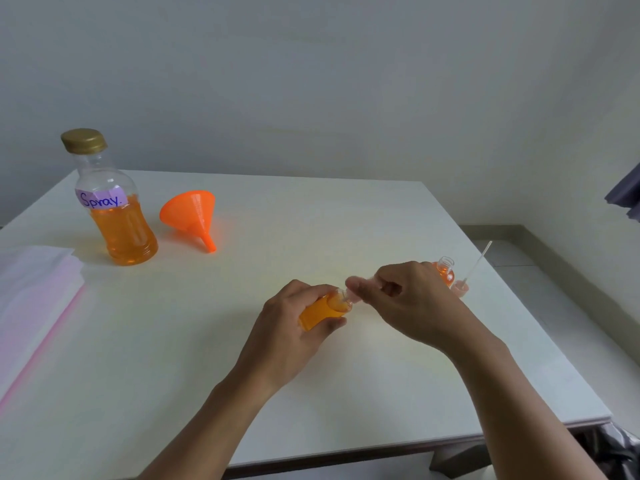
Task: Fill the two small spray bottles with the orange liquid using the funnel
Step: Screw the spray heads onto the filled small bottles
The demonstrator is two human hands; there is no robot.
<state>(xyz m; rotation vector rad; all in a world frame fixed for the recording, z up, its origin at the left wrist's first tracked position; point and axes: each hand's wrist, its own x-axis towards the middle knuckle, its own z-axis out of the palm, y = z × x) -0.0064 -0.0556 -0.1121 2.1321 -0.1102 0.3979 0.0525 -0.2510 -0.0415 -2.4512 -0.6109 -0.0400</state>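
We work at one white table (346, 220); one stack of paper (31, 292) lies at its left edge. One large capped bottle (116, 209) of orange liquid stands back left, one funnel (190, 213) on its side beside it. Two small spray bottles: our left hand (294, 323) is clamped around one (323, 311), full and tilted; our right hand (398, 299) pinches its spray cap (353, 289) at the neck. The other bottle (445, 270) stands open behind the right hand, one loose spray top (465, 282) beside it. Risks, we judge: tilt spills liquid before the cap seats; the right wrist could knock over the open bottle.
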